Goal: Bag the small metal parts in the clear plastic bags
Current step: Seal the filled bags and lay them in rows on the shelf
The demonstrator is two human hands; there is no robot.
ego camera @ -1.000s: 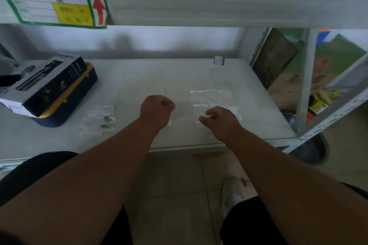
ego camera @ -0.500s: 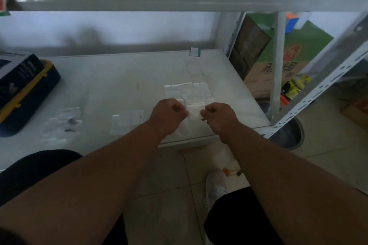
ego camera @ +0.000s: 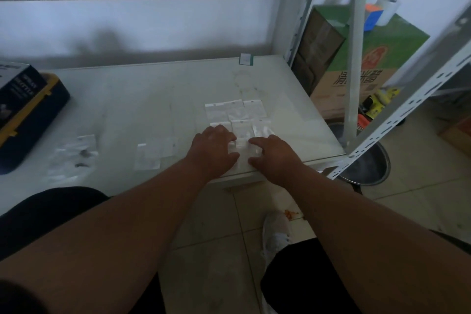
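My left hand (ego camera: 213, 151) and my right hand (ego camera: 275, 153) lie palm down, side by side, near the table's front edge, fingers spread. Their fingertips rest on a small clear plastic bag (ego camera: 242, 148) that lies flat on the table between them. Just beyond the hands, several empty clear bags (ego camera: 234, 112) are laid out in rows. To the left lie two more flat clear bags (ego camera: 155, 153). Further left is a crumpled clear bag (ego camera: 74, 158) with small dark metal parts (ego camera: 85, 153) in or on it.
The white table (ego camera: 142, 99) ends at its right edge near a white shelf post (ego camera: 355, 71). A blue and yellow box (ego camera: 28, 117) sits at the far left. A metal basin (ego camera: 369, 169) and cardboard cartons (ego camera: 356, 79) stand on the floor to the right. A shelf board hangs overhead.
The hands, which pinched a bag just above the table edge, have lowered it onto the table and opened flat over it. My view has shifted right.
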